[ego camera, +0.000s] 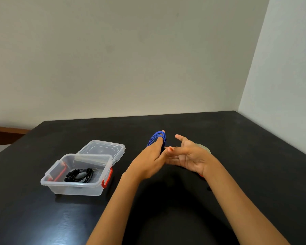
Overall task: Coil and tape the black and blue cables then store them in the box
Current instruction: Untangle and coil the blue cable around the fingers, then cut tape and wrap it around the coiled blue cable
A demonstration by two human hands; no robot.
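Observation:
The blue cable (156, 137) is a coil of several loops raised above the black table (237, 138), looped around the fingers of my left hand (149, 159), which holds it. My right hand (187, 154) hovers just right of it, palm up and fingers spread, its fingertips touching my left fingers. The coiled black cable (79, 175) lies inside the clear plastic box (74, 187) with red latches at the left. A roll of clear tape (204, 147) sits on the table behind my right hand, mostly hidden.
The box's clear lid (102, 147) lies open behind the box. White walls stand behind and to the right of the table. The table's left edge runs diagonally past the box.

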